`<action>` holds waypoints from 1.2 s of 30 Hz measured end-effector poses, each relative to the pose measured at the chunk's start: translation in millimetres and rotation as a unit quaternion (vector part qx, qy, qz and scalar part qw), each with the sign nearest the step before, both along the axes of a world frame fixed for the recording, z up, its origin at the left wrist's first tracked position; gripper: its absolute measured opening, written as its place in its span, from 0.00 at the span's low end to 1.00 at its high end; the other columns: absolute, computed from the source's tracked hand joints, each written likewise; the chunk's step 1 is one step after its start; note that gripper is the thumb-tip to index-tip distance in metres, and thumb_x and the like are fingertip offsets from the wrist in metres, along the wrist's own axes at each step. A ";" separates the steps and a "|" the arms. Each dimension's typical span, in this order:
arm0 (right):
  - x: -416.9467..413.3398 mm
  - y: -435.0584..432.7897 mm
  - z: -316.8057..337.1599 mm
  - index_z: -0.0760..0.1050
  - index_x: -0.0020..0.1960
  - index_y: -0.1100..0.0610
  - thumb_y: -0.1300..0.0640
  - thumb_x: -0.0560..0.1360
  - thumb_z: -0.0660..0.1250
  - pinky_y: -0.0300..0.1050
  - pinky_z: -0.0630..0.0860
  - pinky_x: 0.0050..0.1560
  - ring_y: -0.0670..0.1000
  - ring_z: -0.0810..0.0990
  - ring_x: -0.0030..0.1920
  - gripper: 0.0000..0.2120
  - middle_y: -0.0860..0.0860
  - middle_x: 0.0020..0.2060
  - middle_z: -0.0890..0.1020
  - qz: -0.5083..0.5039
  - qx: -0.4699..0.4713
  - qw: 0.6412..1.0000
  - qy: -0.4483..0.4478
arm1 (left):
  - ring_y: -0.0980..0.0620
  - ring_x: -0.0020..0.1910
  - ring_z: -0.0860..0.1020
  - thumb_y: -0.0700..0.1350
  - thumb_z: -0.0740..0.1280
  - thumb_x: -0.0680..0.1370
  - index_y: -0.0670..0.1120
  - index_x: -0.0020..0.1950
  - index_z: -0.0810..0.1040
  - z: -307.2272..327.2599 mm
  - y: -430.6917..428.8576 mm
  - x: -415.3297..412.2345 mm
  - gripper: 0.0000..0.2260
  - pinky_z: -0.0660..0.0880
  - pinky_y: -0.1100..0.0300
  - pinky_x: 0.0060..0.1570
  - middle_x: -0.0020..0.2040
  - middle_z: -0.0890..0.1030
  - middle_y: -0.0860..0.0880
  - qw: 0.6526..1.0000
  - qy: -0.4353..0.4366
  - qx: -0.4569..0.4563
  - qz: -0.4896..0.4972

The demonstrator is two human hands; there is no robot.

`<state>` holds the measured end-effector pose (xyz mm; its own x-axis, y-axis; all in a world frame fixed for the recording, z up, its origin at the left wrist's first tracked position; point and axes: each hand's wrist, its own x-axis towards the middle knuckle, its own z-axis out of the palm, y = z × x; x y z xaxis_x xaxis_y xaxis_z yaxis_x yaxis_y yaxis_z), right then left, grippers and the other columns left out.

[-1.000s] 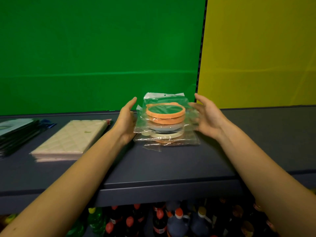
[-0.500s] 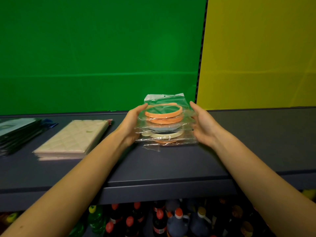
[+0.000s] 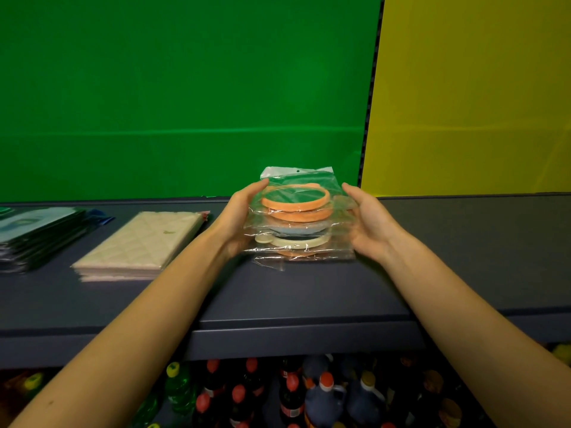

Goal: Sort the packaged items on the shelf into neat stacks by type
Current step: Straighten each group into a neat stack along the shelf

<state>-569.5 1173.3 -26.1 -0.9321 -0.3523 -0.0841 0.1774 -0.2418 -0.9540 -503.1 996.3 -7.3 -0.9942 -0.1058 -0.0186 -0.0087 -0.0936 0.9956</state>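
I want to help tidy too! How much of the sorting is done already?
Two piles look finished: the cream quilted packs and the dark green packs sit stacked on the shelf. Right now the left hand and right hand press the sides of the ring bags. Left to do: those bags lie a bit crooked, so they need squaring up.
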 end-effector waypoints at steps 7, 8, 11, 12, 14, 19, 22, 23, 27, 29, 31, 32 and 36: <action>-1.5 0.8 1.1 0.78 0.46 0.52 0.48 0.79 0.57 0.49 0.72 0.60 0.50 0.79 0.47 0.14 0.49 0.44 0.82 -0.028 0.032 0.998 0.041 | 0.59 0.23 0.81 0.54 0.56 0.80 0.50 0.43 0.77 1.0 -0.1 0.5 0.14 0.72 0.60 0.34 0.25 0.82 0.54 1.000 0.002 -0.019 -0.002; -1.1 1.1 1.6 0.78 0.44 0.51 0.48 0.79 0.57 0.48 0.71 0.61 0.48 0.78 0.46 0.13 0.48 0.42 0.81 -0.032 0.032 0.998 0.044 | 0.59 0.23 0.81 0.55 0.56 0.80 0.50 0.43 0.77 1.6 -0.1 0.6 0.14 0.71 0.60 0.35 0.25 0.82 0.54 1.000 0.002 -0.017 0.001; -0.3 1.5 2.1 0.77 0.43 0.50 0.48 0.79 0.58 0.49 0.68 0.65 0.47 0.78 0.47 0.13 0.47 0.42 0.81 -0.037 0.035 0.998 0.048 | 0.60 0.23 0.80 0.55 0.55 0.80 0.51 0.43 0.76 1.0 -1.7 -0.3 0.14 0.70 0.59 0.36 0.24 0.82 0.55 1.000 0.006 -0.025 0.005; -0.6 1.5 2.2 0.78 0.43 0.50 0.48 0.79 0.58 0.49 0.68 0.66 0.47 0.78 0.48 0.13 0.47 0.42 0.81 -0.039 0.031 0.998 0.048 | 0.59 0.24 0.81 0.55 0.55 0.80 0.51 0.43 0.76 1.0 -1.2 0.2 0.14 0.70 0.59 0.36 0.25 0.82 0.55 0.999 0.006 -0.033 0.003; -1.5 1.3 1.9 0.78 0.42 0.50 0.48 0.79 0.58 0.50 0.66 0.69 0.48 0.77 0.49 0.12 0.46 0.42 0.81 -0.042 0.028 0.997 0.050 | 0.56 0.28 0.82 0.56 0.55 0.80 0.52 0.44 0.76 0.9 -1.2 -0.1 0.14 0.70 0.59 0.36 0.30 0.83 0.53 0.999 0.005 -0.049 0.007; -3.6 1.4 1.0 0.77 0.43 0.50 0.48 0.79 0.58 0.51 0.64 0.71 0.48 0.76 0.51 0.11 0.45 0.42 0.80 -0.043 0.035 0.996 0.067 | 0.59 0.26 0.81 0.54 0.55 0.80 0.52 0.42 0.74 -1.5 -2.8 -4.1 0.13 0.75 0.63 0.31 0.31 0.82 0.54 0.997 0.009 -0.076 0.015; -6.5 3.3 0.3 0.75 0.53 0.53 0.47 0.78 0.58 0.51 0.64 0.72 0.49 0.75 0.56 0.12 0.47 0.48 0.79 -0.047 0.046 0.995 0.074 | 0.63 0.24 0.76 0.53 0.54 0.81 0.53 0.49 0.74 0.0 1.1 0.2 0.10 0.73 0.68 0.25 0.36 0.73 0.56 0.995 0.016 -0.088 0.032; -5.9 3.8 0.4 0.74 0.57 0.54 0.47 0.78 0.58 0.51 0.64 0.72 0.49 0.74 0.58 0.14 0.48 0.52 0.78 -0.051 0.051 0.995 0.074 | 0.62 0.26 0.76 0.52 0.54 0.81 0.51 0.57 0.74 1.3 2.3 1.2 0.12 0.72 0.67 0.27 0.37 0.72 0.56 0.997 0.016 -0.071 0.037; -3.0 4.8 0.5 0.69 0.70 0.57 0.47 0.79 0.58 0.50 0.61 0.73 0.49 0.71 0.64 0.23 0.50 0.62 0.75 -0.073 0.071 0.991 0.089 | 0.61 0.35 0.76 0.52 0.55 0.81 0.51 0.56 0.75 0.7 2.1 0.3 0.11 0.73 0.70 0.28 0.53 0.73 0.52 0.997 0.016 -0.040 0.058; -1.7 4.6 1.6 0.66 0.72 0.56 0.48 0.79 0.58 0.49 0.61 0.73 0.48 0.70 0.64 0.24 0.49 0.63 0.73 -0.094 0.072 0.988 0.099 | 0.59 0.49 0.76 0.54 0.57 0.79 0.47 0.68 0.70 0.8 -4.0 -2.8 0.20 0.72 0.78 0.40 0.60 0.71 0.55 0.995 0.031 -0.045 0.089; 1.9 6.3 5.4 0.66 0.72 0.55 0.48 0.79 0.58 0.48 0.62 0.73 0.49 0.68 0.69 0.24 0.49 0.68 0.72 -0.117 0.086 0.983 0.111 | 0.52 0.67 0.70 0.56 0.63 0.75 0.45 0.72 0.66 -0.1 -12.8 -5.0 0.29 0.63 0.66 0.66 0.71 0.69 0.51 0.987 0.076 -0.074 0.122; 1.1 7.3 4.6 0.66 0.72 0.55 0.49 0.79 0.59 0.48 0.62 0.73 0.49 0.67 0.70 0.23 0.49 0.69 0.71 -0.129 0.088 0.980 0.121 | 0.51 0.70 0.67 0.53 0.64 0.76 0.44 0.72 0.66 -3.3 -17.7 -5.8 0.28 0.61 0.62 0.68 0.73 0.68 0.48 0.980 0.106 -0.087 0.143; 12.9 15.2 11.3 0.70 0.69 0.54 0.52 0.78 0.59 0.49 0.60 0.74 0.48 0.68 0.70 0.19 0.48 0.69 0.72 -0.188 0.125 0.956 0.189 | 0.54 0.65 0.71 0.39 0.61 0.79 0.40 0.68 0.71 -3.5 -34.2 4.4 0.17 0.67 0.78 0.54 0.68 0.73 0.45 0.946 0.226 -0.132 0.189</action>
<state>-556.6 1188.6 -14.8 -0.9692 -0.0003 0.2464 -0.2464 0.0240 -0.9689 -498.8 962.1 -10.7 -0.7841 -0.3976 0.4766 0.4080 0.2484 0.8785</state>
